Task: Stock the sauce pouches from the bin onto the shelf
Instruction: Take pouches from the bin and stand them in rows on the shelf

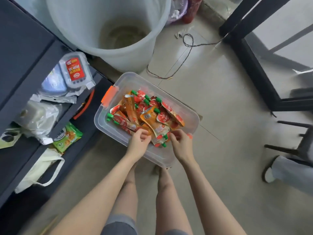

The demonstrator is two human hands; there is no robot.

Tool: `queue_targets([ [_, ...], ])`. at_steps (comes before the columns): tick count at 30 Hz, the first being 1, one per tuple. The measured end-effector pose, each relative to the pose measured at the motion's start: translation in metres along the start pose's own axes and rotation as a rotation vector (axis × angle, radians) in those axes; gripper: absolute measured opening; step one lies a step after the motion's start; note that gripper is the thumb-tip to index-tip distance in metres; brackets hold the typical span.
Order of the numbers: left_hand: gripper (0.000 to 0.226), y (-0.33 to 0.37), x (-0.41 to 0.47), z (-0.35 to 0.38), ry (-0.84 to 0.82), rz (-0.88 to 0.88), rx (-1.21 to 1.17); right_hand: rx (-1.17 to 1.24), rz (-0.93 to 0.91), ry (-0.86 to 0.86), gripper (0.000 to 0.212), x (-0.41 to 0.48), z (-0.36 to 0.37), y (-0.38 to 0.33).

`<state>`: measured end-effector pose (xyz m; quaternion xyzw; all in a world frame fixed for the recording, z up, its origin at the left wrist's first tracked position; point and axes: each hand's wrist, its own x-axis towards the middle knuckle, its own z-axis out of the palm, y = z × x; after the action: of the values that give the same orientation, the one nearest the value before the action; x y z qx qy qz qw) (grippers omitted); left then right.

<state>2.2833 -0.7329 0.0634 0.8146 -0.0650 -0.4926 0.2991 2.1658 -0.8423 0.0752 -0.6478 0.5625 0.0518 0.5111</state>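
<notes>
A clear plastic bin (191, 116) with orange latches sits on the floor, filled with several red and orange sauce pouches (149, 114) with green caps. My left hand (139, 142) reaches over the bin's near rim, fingers curled on an orange pouch at the pile's near edge. My right hand (181, 143) is at the near right corner, fingers bent onto a pouch with a green cap (159, 141). The dark grey shelf unit (42, 56) stands to the left.
The shelf holds a packaged item with a red label (75, 70), plastic bags (39, 119), a green snack pack (67, 137) and a cloth tote (40, 170). A big white bucket (108, 26) stands behind the bin. Loose cable (186, 48), black frame legs (250, 61) and a stool (296, 150) are right.
</notes>
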Motion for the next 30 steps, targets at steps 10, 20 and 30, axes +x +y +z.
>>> queue_targets([
  [10,0.034,-0.012,0.093,0.081,0.188,-0.225,-0.335,-0.068,-0.009,-0.077,0.031,0.109,0.012,0.057],
  [20,0.02,-0.022,0.129,0.123,0.324,-0.218,-0.491,-0.293,0.016,-0.063,0.043,0.16,0.048,0.089],
  [30,0.02,-0.038,0.122,0.091,0.37,-0.184,-0.662,0.085,0.131,-0.108,0.038,0.148,0.068,0.085],
])
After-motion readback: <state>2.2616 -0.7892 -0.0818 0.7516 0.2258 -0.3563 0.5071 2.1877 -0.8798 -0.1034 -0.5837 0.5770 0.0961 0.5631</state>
